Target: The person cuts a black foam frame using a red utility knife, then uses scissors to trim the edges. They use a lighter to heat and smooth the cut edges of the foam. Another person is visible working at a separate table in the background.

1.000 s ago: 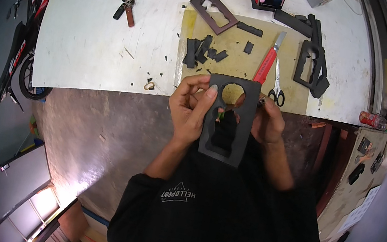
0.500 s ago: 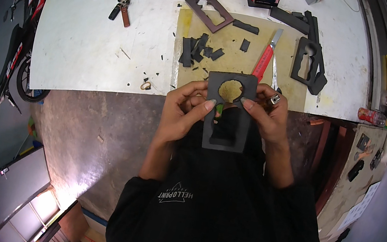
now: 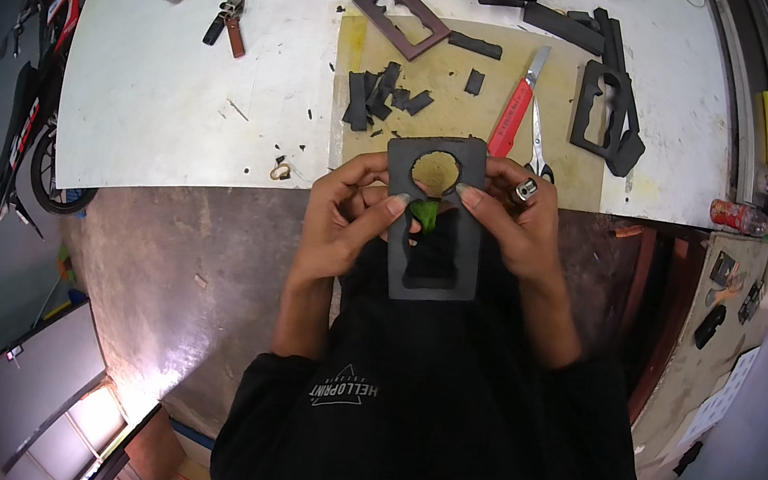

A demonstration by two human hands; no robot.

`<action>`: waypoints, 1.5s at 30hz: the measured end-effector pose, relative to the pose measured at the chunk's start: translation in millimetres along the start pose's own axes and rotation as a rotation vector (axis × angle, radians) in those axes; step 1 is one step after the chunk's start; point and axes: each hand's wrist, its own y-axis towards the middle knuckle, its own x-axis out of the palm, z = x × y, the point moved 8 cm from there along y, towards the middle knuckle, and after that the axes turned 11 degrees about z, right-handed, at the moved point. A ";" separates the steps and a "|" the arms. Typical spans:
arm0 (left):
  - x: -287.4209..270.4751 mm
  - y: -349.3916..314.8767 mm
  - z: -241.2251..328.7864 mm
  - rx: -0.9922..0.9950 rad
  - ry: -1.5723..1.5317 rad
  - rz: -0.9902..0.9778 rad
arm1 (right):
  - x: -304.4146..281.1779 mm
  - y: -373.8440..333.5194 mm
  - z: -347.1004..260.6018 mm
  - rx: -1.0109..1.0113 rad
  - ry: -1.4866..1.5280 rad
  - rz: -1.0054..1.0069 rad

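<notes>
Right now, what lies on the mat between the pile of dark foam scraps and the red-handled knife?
In the head view, one small dark foam offcut lies on the tan cutting mat between the scrap pile and the red-handled knife; the rest of that stretch is bare mat.

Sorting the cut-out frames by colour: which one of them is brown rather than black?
The brown frame lying at the cutting mat's far left corner. The frame in the hands and the one at right are black.
</notes>
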 end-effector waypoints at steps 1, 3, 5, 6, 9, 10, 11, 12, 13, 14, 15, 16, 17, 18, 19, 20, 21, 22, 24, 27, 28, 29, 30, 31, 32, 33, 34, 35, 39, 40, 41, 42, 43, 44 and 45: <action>-0.7 -0.5 0.3 -0.002 0.004 0.012 | -0.3 0.0 2.3 0.008 0.002 -0.003; 0.2 -0.6 0.9 -0.011 0.014 0.004 | -2.2 1.4 4.3 -0.025 -0.018 0.003; -0.1 -0.2 -2.3 -0.032 0.015 -0.011 | -2.7 0.7 3.9 -0.039 -0.017 0.014; -0.6 0.6 -5.5 -0.048 0.011 -0.022 | -2.4 1.0 0.6 -0.035 -0.005 0.022; 0.3 -0.5 -12.0 -0.064 -0.035 -0.024 | -2.9 2.6 -1.8 -0.025 0.009 0.064; 0.9 -0.8 -13.1 -0.063 -0.058 -0.021 | -3.3 3.0 -2.0 -0.023 0.008 0.082; 0.3 -0.3 -14.2 -0.079 -0.058 -0.024 | -2.4 3.4 -4.2 -0.025 -0.008 0.085; -1.1 -0.1 -14.7 -0.097 -0.054 -0.026 | -1.4 3.4 -7.4 -0.025 -0.021 0.090; -1.8 0.0 -15.6 -0.114 -0.051 -0.029 | -1.1 3.1 -9.2 -0.025 -0.034 0.094; -1.6 0.7 -14.8 -0.104 -0.070 -0.029 | -3.4 2.7 -8.6 -0.011 -0.030 0.119; -1.8 1.9 -13.2 -0.094 -0.089 -0.026 | -5.6 3.3 -8.2 0.005 -0.026 0.141; -1.8 2.6 -11.8 -0.083 -0.108 -0.023 | -8.1 3.7 -7.6 0.020 -0.022 0.164; -3.5 3.0 -11.0 -0.065 -0.086 0.007 | -11.4 4.3 -9.2 -0.007 -0.008 0.186; -5.6 2.7 -10.2 -0.046 -0.064 0.041 | -14.9 5.5 -9.3 -0.034 0.008 0.204; -7.6 2.5 -9.6 -0.027 -0.041 0.075 | -19.4 6.0 -10.4 -0.060 0.024 0.222; -8.0 2.9 -7.9 0.006 -0.035 0.082 | -26.4 5.1 -3.5 0.033 -0.017 0.227; -8.1 3.9 -7.9 0.039 -0.030 0.086 | -27.2 3.8 -4.4 0.030 -0.006 0.214; -8.2 4.5 -7.0 0.071 -0.025 0.089 | -27.1 2.7 -6.3 0.027 0.005 0.202; -6.9 4.9 -8.1 0.075 -0.031 0.095 | -25.5 -0.5 -8.0 0.035 0.000 0.191; -6.4 5.5 -9.9 0.074 -0.035 0.099 | -22.2 -6.4 -7.7 0.069 -0.037 0.183; -6.3 5.6 -10.2 0.073 -0.036 0.101 | -21.0 -7.8 -7.5 0.082 -0.042 0.174; -6.4 5.5 -10.5 0.069 -0.039 0.108 | -19.8 -9.1 -7.5 0.095 -0.047 0.164; -6.4 5.2 -10.6 0.065 -0.041 0.116 | -18.9 -10.3 -7.6 0.110 -0.060 0.163; -6.4 5.0 -10.8 0.062 -0.044 0.124 | -18.1 -11.5 -7.8 0.125 -0.074 0.161; -6.0 4.8 -9.9 0.072 -0.050 0.128 | -17.1 -12.3 -7.9 0.140 -0.087 0.158; -5.1 4.4 -9.2 0.082 -0.056 0.133 | -15.9 -12.9 -7.9 0.154 -0.099 0.151; -4.4 4.0 -8.3 0.092 -0.062 0.138 | -14.5 -13.3 -7.8 0.167 -0.111 0.143; -4.4 3.3 -6.2 0.106 -0.042 0.156 | -12.8 -13.8 -8.0 0.181 -0.123 0.136; -12.9 -0.6 -3.9 0.235 0.086 0.239 | 0.3 -14.7 -22.2 0.096 -0.193 0.130; -15.5 -1.4 -2.5 0.286 0.130 0.264 | 2.5 -15.6 -24.6 0.074 -0.201 0.134; -13.7 -2.1 -0.6 0.315 0.088 0.270 | 4.4 -16.0 -26.4 0.051 -0.209 0.137; -7.8 -2.5 5.1 0.342 0.047 0.277 | 8.2 -15.5 -25.1 0.056 -0.223 0.110; -5.0 -3.0 9.0 0.370 0.005 0.284 | 11.7 -14.3 -23.5 0.061 -0.236 0.084; -5.1 -2.6 8.3 0.360 -0.001 0.286 | 15.6 -13.3 -22.0 0.066 -0.249 0.057; -4.7 -2.0 7.2 0.348 -0.007 0.286 | 19.4 -12.8 -20.3 0.077 -0.258 0.046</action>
